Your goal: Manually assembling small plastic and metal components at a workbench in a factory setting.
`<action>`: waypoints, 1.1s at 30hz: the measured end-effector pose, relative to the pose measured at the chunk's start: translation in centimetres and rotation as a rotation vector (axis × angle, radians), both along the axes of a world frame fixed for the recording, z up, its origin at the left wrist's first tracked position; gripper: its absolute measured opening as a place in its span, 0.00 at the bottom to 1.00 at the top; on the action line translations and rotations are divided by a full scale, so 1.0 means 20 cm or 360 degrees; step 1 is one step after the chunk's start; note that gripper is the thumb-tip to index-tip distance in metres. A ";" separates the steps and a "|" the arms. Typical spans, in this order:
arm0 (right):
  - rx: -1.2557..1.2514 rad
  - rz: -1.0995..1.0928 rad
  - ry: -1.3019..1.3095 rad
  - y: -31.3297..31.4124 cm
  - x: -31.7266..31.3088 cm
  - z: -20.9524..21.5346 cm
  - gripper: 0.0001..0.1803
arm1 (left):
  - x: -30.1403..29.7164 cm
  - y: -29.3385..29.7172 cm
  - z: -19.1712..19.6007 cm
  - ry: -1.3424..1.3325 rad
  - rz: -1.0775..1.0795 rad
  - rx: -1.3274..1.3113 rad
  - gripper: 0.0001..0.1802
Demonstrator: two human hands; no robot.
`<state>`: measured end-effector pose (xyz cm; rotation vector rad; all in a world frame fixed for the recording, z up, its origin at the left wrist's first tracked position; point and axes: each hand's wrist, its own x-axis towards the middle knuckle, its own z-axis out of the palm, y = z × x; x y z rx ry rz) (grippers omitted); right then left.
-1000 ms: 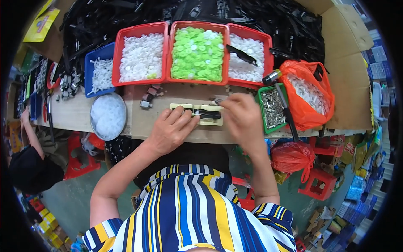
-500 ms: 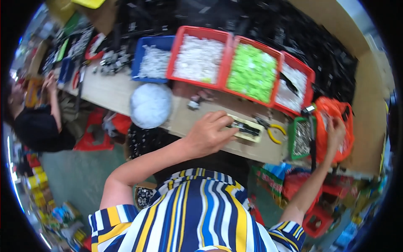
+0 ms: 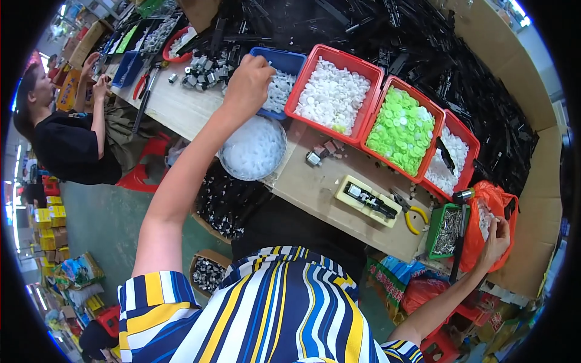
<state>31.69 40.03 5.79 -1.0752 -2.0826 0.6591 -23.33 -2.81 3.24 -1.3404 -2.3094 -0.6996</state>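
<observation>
Under left hand [image 3: 249,86], blue bin [image 3: 283,58], at right hand [image 3: 495,242], orange bag [image 3: 471,248]

A red stool [image 3: 137,180] and yellow cartons [image 3: 57,212] (stacked) stand leftward.

The table [image 3: 184,112] is looked down on from the person's head. The striped shirt [image 3: 260,311] is seen very near, the left hand [image 3: 248,86] and right hand [image 3: 497,241] farther off.
</observation>
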 end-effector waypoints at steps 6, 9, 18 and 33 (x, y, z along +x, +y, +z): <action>-0.0016 -0.0042 -0.0062 -0.04 0.02 -0.01 0.08 | -0.14 0.06 -0.05 0.0252 0.0157 -0.0223 0.11; 0.0013 -0.0053 -0.0135 -0.06 0.03 -0.01 0.09 | -0.15 0.06 -0.07 0.0261 0.0138 -0.0298 0.09; 0.0030 -0.0047 -0.0159 -0.12 -0.04 0.01 0.10 | -0.10 0.06 0.01 0.0076 -0.0030 0.0120 0.05; 0.0047 -0.0002 -0.0175 -0.20 -0.11 0.05 0.09 | -0.08 0.04 0.00 -0.0021 -0.0117 0.0048 0.10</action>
